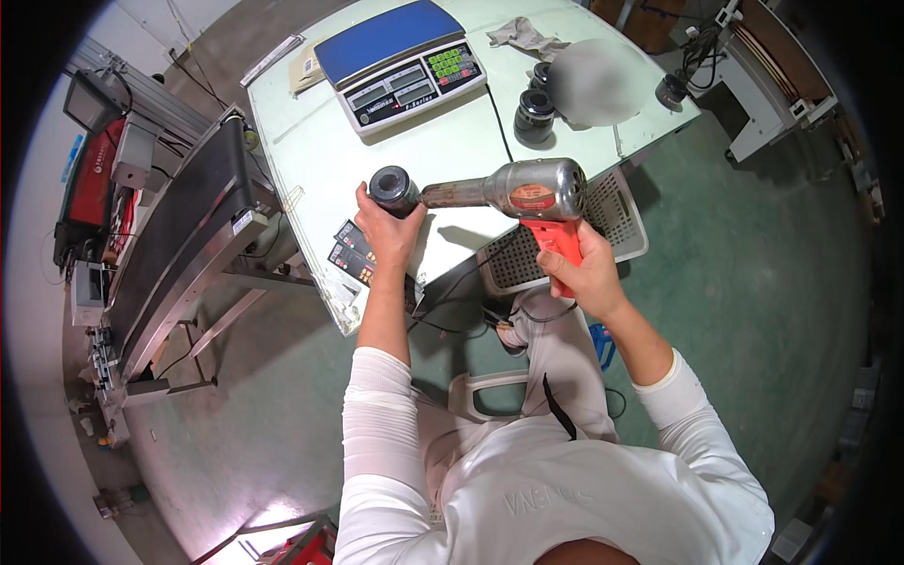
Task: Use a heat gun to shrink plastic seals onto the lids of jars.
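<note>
My left hand (388,232) is closed round a dark jar (393,188), held tilted over the near part of the table, its round end facing up. My right hand (590,273) grips a heat gun (544,188) by its red handle; the body and long nozzle are bare metal. The nozzle's tip points left, right beside the jar. Several similar dark jars (534,118) stand at the table's right side, next to a blurred round patch. Printed dark cards or labels (354,250) lie on the table by my left wrist.
A weighing scale (407,89) with a blue top fills the back of the white table (292,141). A crumpled grey cloth (527,38) lies at the far right. Below the table's near edge sits a perforated plastic basket (617,226). A conveyor (188,217) stands on the left. Cables hang near my knees.
</note>
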The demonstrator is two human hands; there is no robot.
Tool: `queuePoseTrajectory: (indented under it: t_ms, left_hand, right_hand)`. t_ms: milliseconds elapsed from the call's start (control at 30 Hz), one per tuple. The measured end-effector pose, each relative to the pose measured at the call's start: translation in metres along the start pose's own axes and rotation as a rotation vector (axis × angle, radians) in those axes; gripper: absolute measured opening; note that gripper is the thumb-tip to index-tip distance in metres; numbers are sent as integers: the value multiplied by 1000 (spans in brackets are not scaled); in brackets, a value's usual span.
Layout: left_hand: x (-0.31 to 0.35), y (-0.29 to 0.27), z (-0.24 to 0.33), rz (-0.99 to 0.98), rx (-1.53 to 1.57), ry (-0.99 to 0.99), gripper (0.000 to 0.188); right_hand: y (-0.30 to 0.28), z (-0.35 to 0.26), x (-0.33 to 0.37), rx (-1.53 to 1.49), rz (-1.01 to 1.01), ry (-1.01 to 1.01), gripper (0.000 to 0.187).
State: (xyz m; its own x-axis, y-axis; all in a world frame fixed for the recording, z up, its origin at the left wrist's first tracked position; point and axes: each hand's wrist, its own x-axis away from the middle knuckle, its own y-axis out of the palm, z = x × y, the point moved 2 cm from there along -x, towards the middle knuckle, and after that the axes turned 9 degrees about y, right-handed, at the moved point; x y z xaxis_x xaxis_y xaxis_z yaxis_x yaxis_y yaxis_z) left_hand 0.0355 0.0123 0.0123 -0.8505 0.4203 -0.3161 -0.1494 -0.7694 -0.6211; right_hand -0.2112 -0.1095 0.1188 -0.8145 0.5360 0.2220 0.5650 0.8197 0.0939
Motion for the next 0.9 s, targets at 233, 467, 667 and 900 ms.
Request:
queuePoseTrajectory:
  t_ms: [233,467,667,900]
  left_hand:
    - [0,-3,-7,-21,65,43,103]
    - [3,-5,-4,-62,-16,17,100]
    - [1,-2,1,-62,-3,-23,103]
    - [-1,-1,-7,-22,24,37,95]
  right_hand:
    - [1,-5,0,28,-1,-2,37]
    - [2,-3,2,42,4,16,39]
    - [1,0,0,-13,6,3,38]
    - [-2,-11,1,-21,18,-11,37]
